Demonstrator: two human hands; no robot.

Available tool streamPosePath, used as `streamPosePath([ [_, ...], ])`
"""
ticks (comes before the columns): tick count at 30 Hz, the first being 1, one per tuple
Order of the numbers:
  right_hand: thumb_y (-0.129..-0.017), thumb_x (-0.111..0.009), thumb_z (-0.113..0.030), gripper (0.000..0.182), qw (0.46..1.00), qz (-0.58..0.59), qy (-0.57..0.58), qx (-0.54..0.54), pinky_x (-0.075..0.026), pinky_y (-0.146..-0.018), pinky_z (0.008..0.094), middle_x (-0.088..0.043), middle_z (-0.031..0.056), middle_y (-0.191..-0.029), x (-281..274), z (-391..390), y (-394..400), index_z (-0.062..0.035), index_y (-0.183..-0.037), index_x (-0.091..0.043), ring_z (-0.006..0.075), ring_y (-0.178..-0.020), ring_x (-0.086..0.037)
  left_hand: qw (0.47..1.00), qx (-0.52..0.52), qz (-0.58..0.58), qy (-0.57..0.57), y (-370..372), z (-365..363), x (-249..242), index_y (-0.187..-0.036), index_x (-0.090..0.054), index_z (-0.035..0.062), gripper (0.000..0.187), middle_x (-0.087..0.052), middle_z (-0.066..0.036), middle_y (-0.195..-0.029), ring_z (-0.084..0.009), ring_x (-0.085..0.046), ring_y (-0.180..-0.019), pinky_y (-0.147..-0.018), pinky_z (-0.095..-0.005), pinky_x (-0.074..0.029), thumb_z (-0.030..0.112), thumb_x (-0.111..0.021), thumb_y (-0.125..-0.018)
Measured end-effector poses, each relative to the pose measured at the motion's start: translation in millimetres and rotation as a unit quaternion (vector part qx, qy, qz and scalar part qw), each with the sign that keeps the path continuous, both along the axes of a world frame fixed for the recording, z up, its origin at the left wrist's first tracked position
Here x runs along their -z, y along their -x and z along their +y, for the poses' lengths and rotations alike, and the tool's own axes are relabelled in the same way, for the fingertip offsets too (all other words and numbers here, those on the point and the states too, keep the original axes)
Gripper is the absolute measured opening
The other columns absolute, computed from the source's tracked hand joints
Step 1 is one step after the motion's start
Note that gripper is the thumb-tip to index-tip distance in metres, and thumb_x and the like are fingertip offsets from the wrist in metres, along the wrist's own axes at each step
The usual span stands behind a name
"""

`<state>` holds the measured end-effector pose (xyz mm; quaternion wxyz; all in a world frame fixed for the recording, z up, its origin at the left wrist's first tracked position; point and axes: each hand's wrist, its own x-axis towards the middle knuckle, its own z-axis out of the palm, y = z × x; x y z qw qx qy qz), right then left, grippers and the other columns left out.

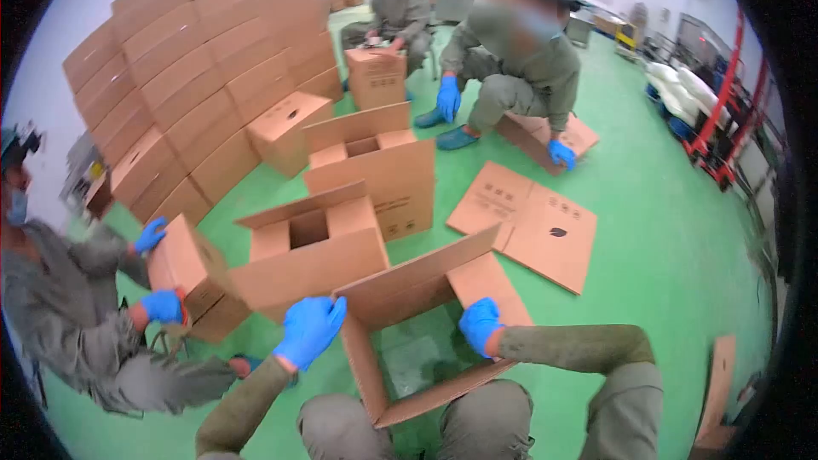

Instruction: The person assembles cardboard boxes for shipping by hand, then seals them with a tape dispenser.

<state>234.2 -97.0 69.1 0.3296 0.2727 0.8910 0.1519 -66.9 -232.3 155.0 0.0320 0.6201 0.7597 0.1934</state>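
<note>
An open cardboard box (358,366) stands between my knees, and the green floor shows through its inside. My left hand (310,330), in a blue glove, is closed at the box's upper left corner, pinching the cardboard edge. My right hand (481,326), also gloved in blue, is curled at the right side, by the inner edge of a side flap (492,285). The far flap (417,268) is raised. What my right fingers hold, if anything, is hidden.
Two open boxes (307,273) (371,175) stand ahead. Flattened cardboard (550,234) lies right of them. Stacked cartons (187,68) rise at the back left. Co-workers sit at left (77,307), at the back (396,8) and ahead right (511,60). A red lifter (720,111) stands far right.
</note>
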Motion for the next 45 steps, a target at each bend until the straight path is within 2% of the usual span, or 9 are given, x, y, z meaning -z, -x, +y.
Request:
streamPosePath([
  [2,-0.072,-0.067,-0.015,0.014,0.999,-0.003,-0.038,0.015,-0.039,-0.045,0.046,-0.07,0.0067,-0.081,20.6,14.4,19.2,-0.0166,-0.084,-0.076,0.026,-0.07,-0.065,0.974,0.057,0.133,-0.176,-5.7,1.4,-18.0,-0.062,-0.056,0.0064,0.045,-0.051,-0.014,-0.057,-0.0367,-0.053,-0.056,-0.055,-0.0471,-0.044,0.043,-0.055,-0.089],
  [5,-0.07,-0.069,-0.015,0.017,0.998,0.031,-0.025,0.043,-0.039,-0.045,0.047,-0.069,0.0048,-0.079,34.7,17.6,18.0,-0.0163,-0.085,-0.076,0.0273,-0.069,-0.065,0.869,0.452,0.096,-0.178,-13.2,3.1,-51.6,-0.063,-0.052,0.0106,0.045,-0.044,-0.008,-0.057,-0.0342,-0.05,-0.054,-0.052,-0.0433,-0.042,0.049,-0.057,-0.086],
  [8,-0.071,-0.069,-0.015,0.016,0.999,0.013,-0.021,0.045,-0.039,-0.045,0.047,-0.069,0.0039,-0.079,23.9,11.8,14.1,-0.0165,-0.085,-0.076,0.0273,-0.069,-0.065,0.86,0.504,0.075,0.019,-21.4,-14.9,15.6,-0.064,-0.055,0.008,0.05,-0.052,-0.013,-0.06,-0.0352,-0.052,-0.056,-0.051,-0.0435,-0.041,0.054,-0.057,-0.084],
  [14,-0.074,-0.067,-0.017,0.014,0.991,0.119,0.04,0.05,-0.046,-0.048,0.047,-0.072,0.0068,-0.082,23.8,19.7,2.5,-0.0144,-0.085,-0.076,0.027,-0.074,-0.069,0.849,0.458,0.023,0.264,-113.6,76.4,118.0,-0.062,-0.065,0.0044,0.066,-0.063,-0.022,-0.067,-0.0406,-0.06,-0.062,-0.065,-0.0488,-0.05,0.062,-0.045,-0.089],
  [18,-0.068,-0.065,-0.027,0.021,0.972,0.176,0.136,0.07,-0.049,-0.055,0.045,-0.069,0.0132,-0.074,5.5,25.6,-13.5,-0.0102,-0.076,-0.074,0.0313,-0.067,-0.068,0.851,0.439,0.044,0.286,-113.9,79.5,117.4,-0.07,-0.068,0.0054,0.061,-0.066,-0.021,-0.074,-0.04,-0.063,-0.067,-0.065,-0.0498,-0.051,0.059,-0.046,-0.089],
  [30,-0.074,-0.061,-0.026,0.022,0.982,0.089,0.142,0.082,-0.053,-0.06,0.0447,-0.072,0.0135,-0.082,-2.1,25.6,1.2,-0.0108,-0.081,-0.076,0.0308,-0.075,-0.07,0.884,0.434,0.008,0.176,-114.3,76.9,101.4,-0.074,-0.065,0.0065,0.049,-0.064,-0.019,-0.072,-0.037,-0.062,-0.066,-0.06,-0.0492,-0.049,0.052,-0.054,-0.088],
  [36,-0.066,-0.067,-0.03,0.027,0.967,0.083,0.235,0.051,-0.054,-0.064,0.0498,-0.071,0.0147,-0.089,-7.9,35.8,1.9,-0.0127,-0.085,-0.076,0.0326,-0.08,-0.069,0.875,0.474,0.074,-0.069,-107.6,84.0,77.1,-0.087,-0.062,0.0093,0.028,-0.062,-0.012,-0.093,-0.0297,-0.06,-0.089,-0.077,-0.0431,-0.048,0.036,-0.068,-0.08],
  [40,-0.062,-0.069,-0.028,0.028,0.966,0.061,0.25,0.016,-0.054,-0.066,0.0475,-0.071,0.0153,-0.09,23.0,45.8,-1.1,-0.0122,-0.084,-0.077,0.0334,-0.081,-0.069,0.878,0.387,0.082,-0.268,-102.2,98.8,7.6,-0.097,-0.063,0.0083,0.035,-0.059,-0.012,-0.094,-0.0302,-0.055,-0.09,-0.082,-0.0429,-0.045,0.036,-0.071,-0.078],
  [45,-0.055,-0.071,-0.025,0.03,0.97,0.055,0.238,0.017,-0.054,-0.064,0.0484,-0.072,0.0133,-0.088,21.3,45.4,0.0,-0.014,-0.082,-0.077,0.0326,-0.081,-0.069,0.965,0.179,0.049,-0.185,-70.6,127.1,-14.9,-0.103,-0.061,0.0062,0.049,-0.061,-0.015,-0.095,-0.0317,-0.059,-0.089,-0.082,-0.0425,-0.047,0.048,-0.069,-0.079],
])
